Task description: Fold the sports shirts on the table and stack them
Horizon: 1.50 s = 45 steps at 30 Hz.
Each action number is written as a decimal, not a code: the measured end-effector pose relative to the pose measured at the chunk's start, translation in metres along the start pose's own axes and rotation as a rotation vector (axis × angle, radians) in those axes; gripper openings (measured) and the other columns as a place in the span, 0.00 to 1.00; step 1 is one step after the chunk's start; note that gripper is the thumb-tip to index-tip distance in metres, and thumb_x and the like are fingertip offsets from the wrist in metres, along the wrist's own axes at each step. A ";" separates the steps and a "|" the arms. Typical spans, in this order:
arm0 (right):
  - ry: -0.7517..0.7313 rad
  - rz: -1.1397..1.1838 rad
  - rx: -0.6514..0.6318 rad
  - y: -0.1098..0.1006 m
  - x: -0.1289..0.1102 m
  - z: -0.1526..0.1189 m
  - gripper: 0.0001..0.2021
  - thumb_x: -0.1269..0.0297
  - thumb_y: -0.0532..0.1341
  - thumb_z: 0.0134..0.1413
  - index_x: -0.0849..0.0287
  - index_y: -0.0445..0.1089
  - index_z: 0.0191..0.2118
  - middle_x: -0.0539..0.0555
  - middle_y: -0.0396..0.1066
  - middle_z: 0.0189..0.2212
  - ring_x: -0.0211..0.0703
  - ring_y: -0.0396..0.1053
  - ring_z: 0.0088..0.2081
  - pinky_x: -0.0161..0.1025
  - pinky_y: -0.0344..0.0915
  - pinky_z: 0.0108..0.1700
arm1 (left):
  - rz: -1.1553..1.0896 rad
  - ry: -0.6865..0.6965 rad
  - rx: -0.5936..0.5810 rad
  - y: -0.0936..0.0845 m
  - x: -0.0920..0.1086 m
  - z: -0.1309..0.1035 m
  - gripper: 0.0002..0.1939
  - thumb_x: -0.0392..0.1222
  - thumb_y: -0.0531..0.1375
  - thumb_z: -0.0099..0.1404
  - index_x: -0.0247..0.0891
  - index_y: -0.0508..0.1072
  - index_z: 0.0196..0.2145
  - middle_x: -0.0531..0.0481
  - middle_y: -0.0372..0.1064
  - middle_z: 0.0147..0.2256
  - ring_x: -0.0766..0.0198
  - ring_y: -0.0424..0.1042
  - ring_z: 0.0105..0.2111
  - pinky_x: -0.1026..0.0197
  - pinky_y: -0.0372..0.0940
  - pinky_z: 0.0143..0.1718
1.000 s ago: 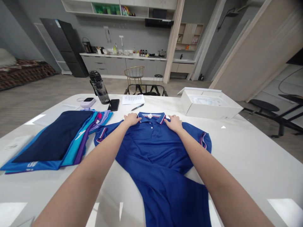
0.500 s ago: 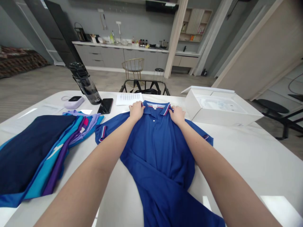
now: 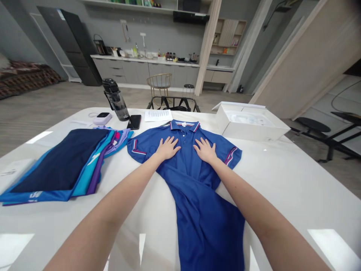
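Note:
A blue polo shirt [image 3: 194, 184] lies front up on the white table, its collar at the far end and its lower part twisted and creased toward me. Red and white stripes edge the collar and sleeves. My left hand [image 3: 168, 148] rests flat on the chest, left of the buttons, fingers spread. On the other side of the buttons, my right hand [image 3: 205, 150] lies on the cloth, also with fingers apart. Neither hand grips the fabric. To the left is a stack of folded clothes [image 3: 62, 162], dark navy on top, with blue, teal and purple layers beneath.
Beyond the stack are a phone [image 3: 134, 122], a dark bottle [image 3: 117, 103] and a lilac device [image 3: 102, 119]. A printed paper [image 3: 158, 115] lies behind the collar. An open white box [image 3: 251, 122] stands at the back right of the table [image 3: 282, 188].
Both hands have let go of the collar area and moved down onto the chest, opening flat. The shirt's sleeves are spread more fully, and its lower part lies straighter. The view has shifted.

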State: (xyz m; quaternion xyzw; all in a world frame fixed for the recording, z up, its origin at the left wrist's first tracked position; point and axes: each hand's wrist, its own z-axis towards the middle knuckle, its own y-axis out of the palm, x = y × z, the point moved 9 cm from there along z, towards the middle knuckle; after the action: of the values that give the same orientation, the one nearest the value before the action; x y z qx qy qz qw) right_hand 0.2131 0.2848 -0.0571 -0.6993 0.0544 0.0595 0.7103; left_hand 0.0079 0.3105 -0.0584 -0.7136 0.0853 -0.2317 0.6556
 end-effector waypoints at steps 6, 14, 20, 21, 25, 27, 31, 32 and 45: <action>-0.101 0.048 -0.056 -0.007 -0.013 -0.073 0.25 0.47 0.49 0.71 0.46 0.59 0.68 0.57 0.50 0.72 0.60 0.45 0.71 0.75 0.44 0.64 | -0.048 0.078 -0.039 0.004 0.031 -0.060 0.34 0.62 0.45 0.73 0.42 0.56 0.70 0.42 0.45 0.72 0.47 0.43 0.72 0.30 0.38 0.68; -0.224 0.076 0.063 -0.042 -0.038 -0.174 0.19 0.47 0.55 0.68 0.54 0.77 0.42 0.58 0.74 0.46 0.50 0.69 0.50 0.48 0.62 0.53 | -0.171 0.227 -0.004 -0.007 0.096 -0.144 0.23 0.55 0.48 0.74 0.45 0.71 0.58 0.45 0.65 0.63 0.55 0.60 0.65 0.35 0.42 0.69; -0.162 -0.008 -0.020 -0.048 -0.021 -0.226 0.19 0.45 0.62 0.61 0.56 0.75 0.44 0.59 0.75 0.45 0.55 0.69 0.50 0.51 0.62 0.51 | -0.148 0.269 0.080 -0.004 0.122 -0.186 0.20 0.45 0.51 0.73 0.44 0.68 0.60 0.44 0.68 0.59 0.53 0.63 0.61 0.35 0.43 0.68; -0.167 -0.023 -0.032 -0.049 -0.021 -0.233 0.17 0.48 0.63 0.60 0.56 0.75 0.45 0.59 0.75 0.45 0.57 0.68 0.51 0.52 0.62 0.52 | -0.140 0.264 0.096 -0.005 0.123 -0.191 0.21 0.43 0.51 0.72 0.43 0.67 0.60 0.43 0.68 0.58 0.53 0.64 0.61 0.35 0.44 0.68; -0.206 0.025 -0.066 -0.057 -0.039 -0.261 0.13 0.56 0.64 0.61 0.55 0.75 0.48 0.58 0.78 0.42 0.57 0.72 0.50 0.54 0.61 0.54 | -0.155 0.306 0.168 -0.019 0.136 -0.215 0.25 0.36 0.53 0.68 0.42 0.66 0.61 0.43 0.67 0.58 0.53 0.63 0.61 0.36 0.44 0.68; -0.260 0.161 -0.072 -0.064 -0.059 -0.276 0.12 0.59 0.64 0.60 0.56 0.75 0.47 0.56 0.79 0.42 0.53 0.74 0.46 0.50 0.63 0.53 | -0.181 0.393 0.181 -0.027 0.152 -0.232 0.27 0.35 0.54 0.65 0.44 0.65 0.61 0.45 0.66 0.60 0.54 0.61 0.63 0.36 0.40 0.69; -0.417 0.570 -0.115 -0.087 -0.098 -0.307 0.09 0.60 0.64 0.59 0.57 0.76 0.43 0.53 0.79 0.41 0.45 0.75 0.42 0.40 0.67 0.47 | -0.218 0.552 0.144 -0.035 0.180 -0.270 0.18 0.37 0.58 0.64 0.43 0.72 0.52 0.47 0.72 0.53 0.55 0.66 0.58 0.40 0.39 0.70; -0.433 0.629 -0.135 -0.092 -0.101 -0.313 0.10 0.58 0.63 0.60 0.58 0.76 0.42 0.52 0.79 0.40 0.44 0.75 0.41 0.39 0.68 0.47 | -0.223 0.572 0.125 -0.034 0.182 -0.278 0.14 0.38 0.58 0.65 0.42 0.74 0.49 0.47 0.74 0.48 0.56 0.69 0.54 0.42 0.43 0.69; -0.416 0.576 -0.164 -0.069 -0.112 -0.406 0.11 0.56 0.62 0.64 0.57 0.76 0.43 0.51 0.76 0.32 0.42 0.71 0.34 0.37 0.65 0.39 | -0.188 0.594 0.078 -0.034 0.181 -0.379 0.19 0.36 0.59 0.63 0.41 0.72 0.52 0.45 0.72 0.50 0.54 0.69 0.53 0.52 0.61 0.57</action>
State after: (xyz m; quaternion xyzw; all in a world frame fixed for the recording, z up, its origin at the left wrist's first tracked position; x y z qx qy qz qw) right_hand 0.1157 -0.1234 0.0229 -0.6828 0.0986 0.4021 0.6020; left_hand -0.0071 -0.1024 0.0269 -0.5937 0.1978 -0.4930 0.6045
